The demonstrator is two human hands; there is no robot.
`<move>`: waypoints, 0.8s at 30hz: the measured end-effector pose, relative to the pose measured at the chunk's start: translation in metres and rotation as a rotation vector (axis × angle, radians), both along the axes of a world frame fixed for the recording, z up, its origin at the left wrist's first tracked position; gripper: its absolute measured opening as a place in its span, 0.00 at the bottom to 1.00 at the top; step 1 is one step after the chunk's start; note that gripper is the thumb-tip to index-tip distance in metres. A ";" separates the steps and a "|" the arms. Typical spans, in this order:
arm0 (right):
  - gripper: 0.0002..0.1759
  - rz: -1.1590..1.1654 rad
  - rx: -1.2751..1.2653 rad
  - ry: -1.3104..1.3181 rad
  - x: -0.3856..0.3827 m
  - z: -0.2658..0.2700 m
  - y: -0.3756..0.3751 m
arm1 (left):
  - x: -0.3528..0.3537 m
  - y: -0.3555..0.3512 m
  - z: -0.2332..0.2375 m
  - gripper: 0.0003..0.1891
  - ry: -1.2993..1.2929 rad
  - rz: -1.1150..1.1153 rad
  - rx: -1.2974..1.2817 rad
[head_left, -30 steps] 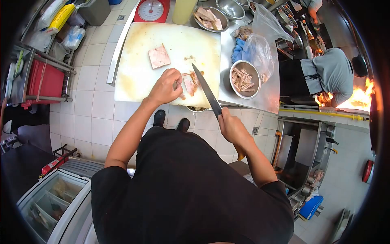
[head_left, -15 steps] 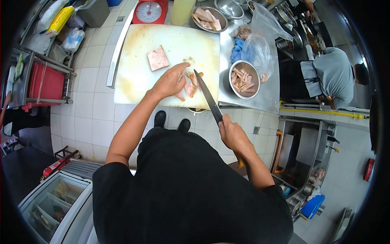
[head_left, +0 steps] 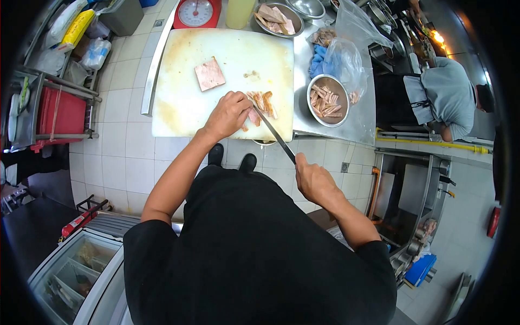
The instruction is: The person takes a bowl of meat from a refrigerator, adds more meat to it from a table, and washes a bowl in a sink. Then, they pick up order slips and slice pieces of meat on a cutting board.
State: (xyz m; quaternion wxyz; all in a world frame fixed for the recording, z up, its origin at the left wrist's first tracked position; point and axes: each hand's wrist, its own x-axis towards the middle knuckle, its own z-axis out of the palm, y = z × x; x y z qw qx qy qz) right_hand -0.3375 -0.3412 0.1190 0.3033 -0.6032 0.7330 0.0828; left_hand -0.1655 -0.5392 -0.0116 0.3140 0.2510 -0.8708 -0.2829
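My right hand (head_left: 314,181) is wrapped round the handle of a long knife (head_left: 279,138), its blade reaching up-left over the white cutting board (head_left: 179,70). At the blade's tip, my left hand (head_left: 230,114) presses with bent fingers on a pink piece of meat (head_left: 253,116). Cut strips (head_left: 265,103) lie just right of the blade tip. Farther up the board rests a square slab of meat (head_left: 209,75), apart from both hands. Right of the board, a metal bowl (head_left: 329,123) holds several meat strips.
Behind the board stand a red scale (head_left: 212,21), a yellowish container (head_left: 239,13) and a bowl with meat pieces (head_left: 298,28). Plastic bags (head_left: 346,62) lie on the steel counter (head_left: 360,122). A person (head_left: 444,95) bends at the far right, near a flame (head_left: 437,37).
My left hand's fingers have curled down onto the meat. The knife tip has moved down-left beside them, and the strips now lie right of the blade. A flame has appeared near the other person.
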 end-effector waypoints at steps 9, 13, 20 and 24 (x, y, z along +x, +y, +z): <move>0.08 -0.031 -0.055 -0.032 0.001 -0.056 -0.013 | 0.003 0.002 -0.010 0.06 0.127 0.045 0.013; 0.08 -0.010 0.025 -0.037 0.008 -0.004 -0.020 | 0.004 0.002 -0.007 0.07 0.138 0.035 -0.006; 0.07 -0.007 -0.110 -0.060 0.013 -0.065 -0.013 | 0.005 0.001 -0.013 0.07 0.090 -0.009 0.005; 0.06 -0.070 -0.006 -0.060 0.016 -0.039 -0.027 | 0.004 0.002 -0.008 0.06 0.183 0.036 -0.015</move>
